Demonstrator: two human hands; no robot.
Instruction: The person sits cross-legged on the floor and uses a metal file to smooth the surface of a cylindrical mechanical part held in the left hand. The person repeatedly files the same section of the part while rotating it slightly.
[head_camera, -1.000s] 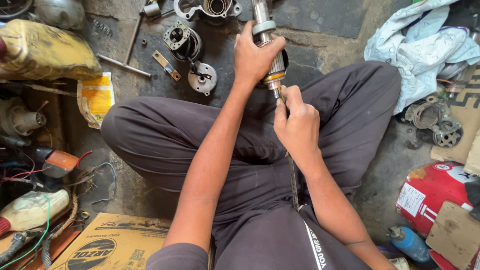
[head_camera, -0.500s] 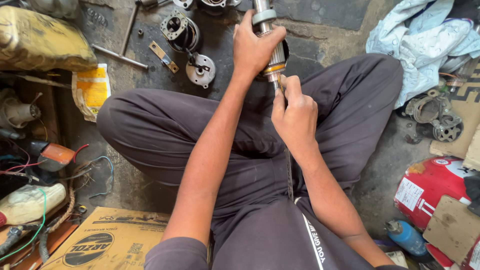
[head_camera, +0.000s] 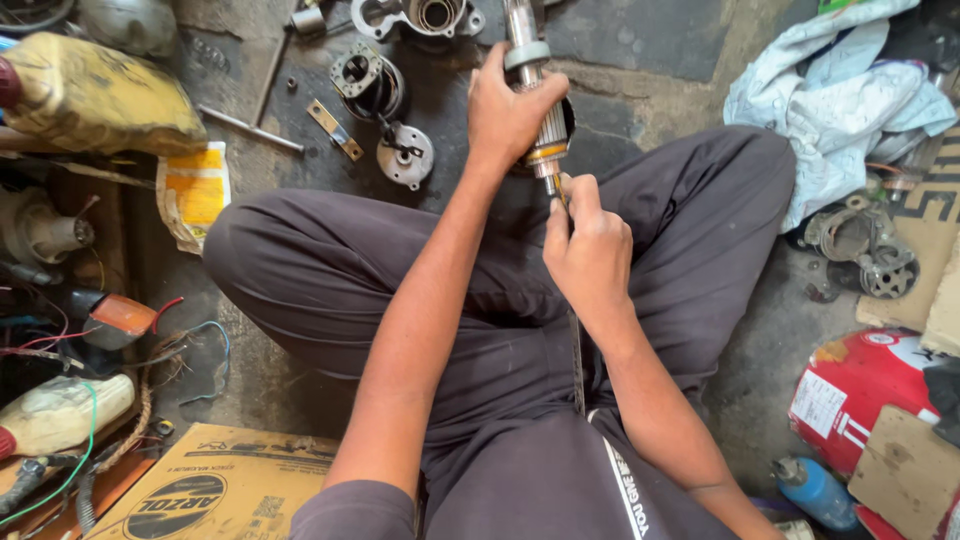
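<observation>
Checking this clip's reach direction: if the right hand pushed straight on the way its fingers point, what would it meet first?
The right hand points at the lower end of the motor shaft the left hand grips; it would meet that first.

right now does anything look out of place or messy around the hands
Nothing odd at the hands: the left hand grips a motor armature and the right hand works at its lower end. Around them, loose motor parts lie scattered on the floor and a crumpled cloth sits heaped nearby.

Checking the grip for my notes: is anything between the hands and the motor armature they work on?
Nothing visible. The left hand wraps the armature directly; the right hand presses a thin tool at its lower end.
</observation>
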